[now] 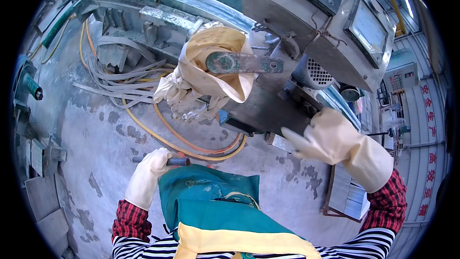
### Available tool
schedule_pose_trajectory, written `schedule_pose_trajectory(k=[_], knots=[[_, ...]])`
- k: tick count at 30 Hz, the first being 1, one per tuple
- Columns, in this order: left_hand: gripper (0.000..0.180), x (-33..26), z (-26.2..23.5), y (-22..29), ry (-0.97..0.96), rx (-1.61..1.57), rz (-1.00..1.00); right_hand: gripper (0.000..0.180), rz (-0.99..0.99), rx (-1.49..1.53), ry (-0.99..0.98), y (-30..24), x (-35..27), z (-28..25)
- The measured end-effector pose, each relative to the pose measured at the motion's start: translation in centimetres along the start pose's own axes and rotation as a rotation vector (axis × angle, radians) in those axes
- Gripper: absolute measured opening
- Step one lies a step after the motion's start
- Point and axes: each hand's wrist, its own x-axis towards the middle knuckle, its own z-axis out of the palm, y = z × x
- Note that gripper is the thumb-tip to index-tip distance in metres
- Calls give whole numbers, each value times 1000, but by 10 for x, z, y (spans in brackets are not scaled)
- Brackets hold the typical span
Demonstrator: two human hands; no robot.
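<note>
My left hand (152, 165), in a cream rubber glove, is closed around a short dark grey rod (179, 161) whose ends stick out on both sides of the fist. It hangs in front of me, beside my green apron (211, 211). My right hand (330, 139), gloved the same way, is raised at the right by the machine's dark flat plate (282, 110). Its fingers are slightly blurred, some stretched out to the left and apart, with nothing seen in them. Ahead stands a post wrapped in cream cloth (196, 62), topped by a worn green metal bar (244, 63).
A grey control box (306, 14) with two windowed panels overhangs the machine at upper right. Yellow and orange hoses (191, 152) and flat grey straps (124, 74) lie on the stained floor. A stack of pale sheets (347, 192) stands at right, below my right forearm. Metal framework (40, 156) lines the left.
</note>
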Motion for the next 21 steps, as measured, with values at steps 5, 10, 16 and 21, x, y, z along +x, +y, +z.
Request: schedule_pose_trajectory(k=[5,10,16,21], knots=[[34,10,6,-26,-52,-17,-23,29,719,907,1092,-23,17,39],[30,26,13,-41,-62,-36,65,40,949,1587,1921,-26,30,75],[34,26,-18,15,-123,20,-75,41,938,1137,1662,-30,0,58],[34,33,6,-25,-42,60,92,46,202,-162,620,-8,-53,3]])
